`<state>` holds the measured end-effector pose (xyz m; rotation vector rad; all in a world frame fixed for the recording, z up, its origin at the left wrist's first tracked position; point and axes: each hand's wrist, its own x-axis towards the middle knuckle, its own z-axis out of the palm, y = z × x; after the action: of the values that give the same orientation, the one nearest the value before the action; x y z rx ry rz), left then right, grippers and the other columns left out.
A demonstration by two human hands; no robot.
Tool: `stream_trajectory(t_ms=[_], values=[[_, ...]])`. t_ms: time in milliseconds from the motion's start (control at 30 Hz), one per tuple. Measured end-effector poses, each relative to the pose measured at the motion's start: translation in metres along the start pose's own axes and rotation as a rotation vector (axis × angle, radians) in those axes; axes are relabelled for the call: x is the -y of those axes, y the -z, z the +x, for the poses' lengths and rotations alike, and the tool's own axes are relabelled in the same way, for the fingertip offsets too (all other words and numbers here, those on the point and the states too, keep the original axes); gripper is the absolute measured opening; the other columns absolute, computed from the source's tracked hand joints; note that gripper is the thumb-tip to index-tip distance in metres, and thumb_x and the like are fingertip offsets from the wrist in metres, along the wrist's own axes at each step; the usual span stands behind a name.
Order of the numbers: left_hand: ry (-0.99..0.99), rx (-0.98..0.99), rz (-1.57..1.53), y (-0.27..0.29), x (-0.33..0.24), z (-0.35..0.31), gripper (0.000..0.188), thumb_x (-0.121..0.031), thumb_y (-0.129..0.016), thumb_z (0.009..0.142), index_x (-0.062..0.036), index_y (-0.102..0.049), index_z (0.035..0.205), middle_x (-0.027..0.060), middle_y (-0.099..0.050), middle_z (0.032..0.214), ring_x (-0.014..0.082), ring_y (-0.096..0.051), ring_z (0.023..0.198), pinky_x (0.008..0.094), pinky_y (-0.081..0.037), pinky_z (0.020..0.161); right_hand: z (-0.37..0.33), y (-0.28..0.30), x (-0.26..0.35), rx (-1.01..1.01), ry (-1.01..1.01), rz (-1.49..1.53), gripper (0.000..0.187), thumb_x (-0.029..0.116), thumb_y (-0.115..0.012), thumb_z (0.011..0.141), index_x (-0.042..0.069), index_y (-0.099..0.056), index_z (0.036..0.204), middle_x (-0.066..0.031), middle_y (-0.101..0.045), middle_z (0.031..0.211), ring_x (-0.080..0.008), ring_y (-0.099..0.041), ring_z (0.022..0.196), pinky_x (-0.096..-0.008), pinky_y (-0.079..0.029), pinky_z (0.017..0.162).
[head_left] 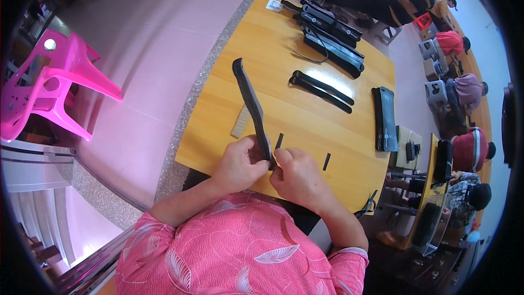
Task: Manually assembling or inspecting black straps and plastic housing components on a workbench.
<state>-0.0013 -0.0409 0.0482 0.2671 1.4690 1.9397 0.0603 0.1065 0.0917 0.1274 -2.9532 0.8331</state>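
A long black strap (251, 104) rises at a tilt from between my hands, its upper end free over the table. My left hand (239, 166) is closed round its lower part. At the strap's lower end, the fingers of my right hand (301, 179) are pinched together on it. A short black strip (280, 140) shows just beyond my right fingers; I cannot tell if they touch it. Another short black strip (326, 161) lies to the right of that hand. Left of the strap is a flat, pale, ruler-like piece (240, 121).
The wooden table (218, 131) holds two narrow black straps (323, 92), a pile of black bands (333, 41) at the back and grey-black bands (385, 120) at the right. Scissors (371, 202) lie at the near right corner. A pink stool (60, 82) stands left; several people sit beyond.
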Motion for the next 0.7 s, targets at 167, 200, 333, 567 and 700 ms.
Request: stream_trajectory(t_ms=[167, 200, 333, 567, 700], values=[[-0.046, 0.014, 0.123, 0.000, 0.001, -0.005, 0.030, 0.011, -0.056, 0.079, 0.0037, -0.054, 0.107, 0.0034, -0.060, 0.093, 0.0099, -0.059, 0.088, 0.0254, -0.050, 0.078, -0.004, 0.007, 0.003, 0.131, -0.009, -0.060, 0.007, 0.007, -0.060, 0.069, 0.000, -0.057, 0.070, -0.0185, -0.058, 0.065, -0.0379, -0.059, 0.063, -0.0466, -0.048, 0.061], [-0.059, 0.040, 0.086, 0.001, 0.003, -0.005, 0.030, 0.012, -0.056, 0.079, 0.0037, -0.054, 0.108, 0.0033, -0.059, 0.094, 0.0093, -0.059, 0.088, 0.0248, -0.050, 0.077, -0.003, 0.008, 0.003, 0.151, -0.001, -0.043, 0.008, 0.008, -0.060, 0.069, 0.001, -0.058, 0.069, -0.0177, -0.058, 0.063, -0.0376, -0.059, 0.062, -0.0468, -0.048, 0.061], [-0.019, 0.093, 0.134, 0.005, 0.007, -0.004, 0.030, 0.012, -0.055, 0.079, 0.0036, -0.054, 0.108, 0.0032, -0.058, 0.094, 0.0087, -0.058, 0.088, 0.0239, -0.049, 0.075, 0.002, 0.009, 0.010, 0.210, 0.010, -0.093, 0.008, 0.008, -0.060, 0.069, 0.001, -0.057, 0.068, -0.0176, -0.059, 0.063, -0.0373, -0.059, 0.061, -0.0471, -0.048, 0.061], [-0.050, 0.063, 0.101, 0.009, 0.003, -0.002, 0.028, 0.010, -0.057, 0.079, 0.0040, -0.055, 0.106, 0.0037, -0.060, 0.092, 0.0098, -0.059, 0.085, 0.0239, -0.049, 0.073, -0.002, 0.002, -0.002, 0.127, 0.096, -0.032, 0.009, 0.006, -0.060, 0.069, 0.000, -0.054, 0.072, -0.0175, -0.059, 0.066, -0.0370, -0.060, 0.063, -0.0472, -0.048, 0.061], [-0.033, 0.059, -0.015, 0.004, -0.001, -0.001, 0.028, 0.008, -0.060, 0.079, 0.0042, -0.055, 0.107, 0.0043, -0.061, 0.092, 0.0105, -0.060, 0.083, 0.0247, -0.050, 0.072, -0.003, 0.007, -0.004, 0.181, 0.121, -0.045, 0.007, 0.005, -0.059, 0.071, 0.001, -0.055, 0.075, -0.0166, -0.060, 0.068, -0.0364, -0.060, 0.065, -0.0461, -0.048, 0.061]])
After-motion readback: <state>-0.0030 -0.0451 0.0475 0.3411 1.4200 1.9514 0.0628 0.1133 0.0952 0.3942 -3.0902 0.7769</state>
